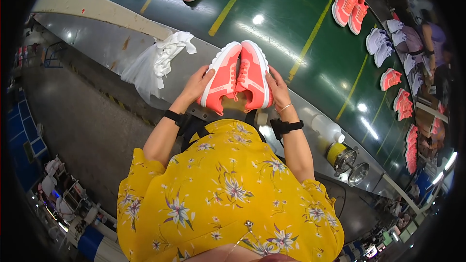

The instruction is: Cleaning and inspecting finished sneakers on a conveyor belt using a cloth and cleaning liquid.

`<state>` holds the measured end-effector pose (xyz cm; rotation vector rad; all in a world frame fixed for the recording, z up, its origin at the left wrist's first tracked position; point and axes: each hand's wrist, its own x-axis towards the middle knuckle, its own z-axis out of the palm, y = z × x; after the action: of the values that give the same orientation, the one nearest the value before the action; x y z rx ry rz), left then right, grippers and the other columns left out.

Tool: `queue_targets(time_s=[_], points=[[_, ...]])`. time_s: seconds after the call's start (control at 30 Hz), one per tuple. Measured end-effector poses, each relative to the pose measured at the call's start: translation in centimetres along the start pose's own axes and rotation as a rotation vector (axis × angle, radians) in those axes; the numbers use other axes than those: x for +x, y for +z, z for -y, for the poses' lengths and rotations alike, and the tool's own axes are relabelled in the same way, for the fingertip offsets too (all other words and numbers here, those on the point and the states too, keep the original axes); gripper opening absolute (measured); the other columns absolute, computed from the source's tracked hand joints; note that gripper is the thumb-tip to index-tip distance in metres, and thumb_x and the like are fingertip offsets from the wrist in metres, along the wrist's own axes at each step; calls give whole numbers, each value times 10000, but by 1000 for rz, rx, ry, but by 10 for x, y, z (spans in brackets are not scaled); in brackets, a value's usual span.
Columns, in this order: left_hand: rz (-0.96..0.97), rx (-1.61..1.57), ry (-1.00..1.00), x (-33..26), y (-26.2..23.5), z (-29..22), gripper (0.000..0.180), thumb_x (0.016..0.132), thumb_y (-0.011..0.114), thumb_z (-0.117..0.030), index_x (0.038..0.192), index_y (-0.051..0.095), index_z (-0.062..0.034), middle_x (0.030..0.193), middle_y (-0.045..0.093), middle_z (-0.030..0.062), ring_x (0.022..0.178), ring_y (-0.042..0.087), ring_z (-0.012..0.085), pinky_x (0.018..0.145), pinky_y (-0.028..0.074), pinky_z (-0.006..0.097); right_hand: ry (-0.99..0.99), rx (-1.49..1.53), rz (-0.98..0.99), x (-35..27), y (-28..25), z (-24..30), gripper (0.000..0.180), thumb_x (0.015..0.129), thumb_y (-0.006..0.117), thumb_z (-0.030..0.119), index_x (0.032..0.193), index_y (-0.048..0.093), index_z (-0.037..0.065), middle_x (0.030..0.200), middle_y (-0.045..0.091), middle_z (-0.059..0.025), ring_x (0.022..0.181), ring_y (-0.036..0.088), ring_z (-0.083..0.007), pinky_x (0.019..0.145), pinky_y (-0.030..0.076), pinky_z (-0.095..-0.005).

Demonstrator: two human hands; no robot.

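Two coral-pink sneakers with white soles are held side by side in front of me, toes pointing away and soles facing outward. My left hand [198, 85] grips the left sneaker [221, 78] along its outer sole. Around the outer side of the right sneaker [253, 78] my right hand [278, 89] is closed, its fingers along the sole. The toes touch or nearly touch, while the heels stand a little apart near my waist. Each wrist wears a black strap, and a thin bracelet circles the right one.
A green conveyor belt [276, 17] with yellow lines carries several pairs of sneakers [349, 10]. White cloth and a plastic bag [158, 63] hang at the metal edge, left. A clear bottle [326, 128] and a yellow-and-metal device [342, 157] stand right. Another person [432, 39] is across the belt.
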<state>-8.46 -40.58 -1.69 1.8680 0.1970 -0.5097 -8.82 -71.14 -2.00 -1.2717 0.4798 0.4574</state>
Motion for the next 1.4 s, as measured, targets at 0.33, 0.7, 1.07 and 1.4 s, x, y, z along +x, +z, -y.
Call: queue_targets(time_s=[0.33, 0.7, 1.07, 1.4], points=[[156, -390, -99, -23, -6, -36, 458, 1080, 438, -377, 1324, 537, -1, 1201, 647, 70, 1045, 611, 101, 913, 498, 266, 67, 300, 56, -30, -9, 18, 558, 1035, 571, 256, 1514, 376, 44, 1396, 561, -115, 1221, 579, -167, 1007, 495, -302], [216, -762, -232, -29, 7, -60, 587, 1076, 363, -466, 1419, 442, 4, 1324, 596, 134, 1160, 617, 184, 1010, 513, 342, -6, 471, 272, -47, 4, 46, 580, 1091, 389, 269, 1582, 166, 55, 1532, 406, -127, 1345, 488, -210, 1118, 429, -359], [306, -1086, -242, -35, 39, -74, 641, 1043, 388, -529, 1469, 401, -50, 1419, 536, 112, 1253, 580, 211, 1055, 508, 399, 176, 788, 367, -58, 25, 37, 463, 1082, 391, 357, 1424, 453, 51, 1382, 574, -118, 1221, 605, -242, 1033, 525, -413], [320, -1151, -268, -41, 48, -89, 606, 1047, 407, -504, 1446, 428, -47, 1419, 541, 111, 1248, 586, 218, 1034, 527, 392, 223, 772, 348, -67, 22, 37, 503, 1078, 371, 441, 1422, 462, 85, 1387, 575, -86, 1227, 599, -218, 1000, 533, -405]])
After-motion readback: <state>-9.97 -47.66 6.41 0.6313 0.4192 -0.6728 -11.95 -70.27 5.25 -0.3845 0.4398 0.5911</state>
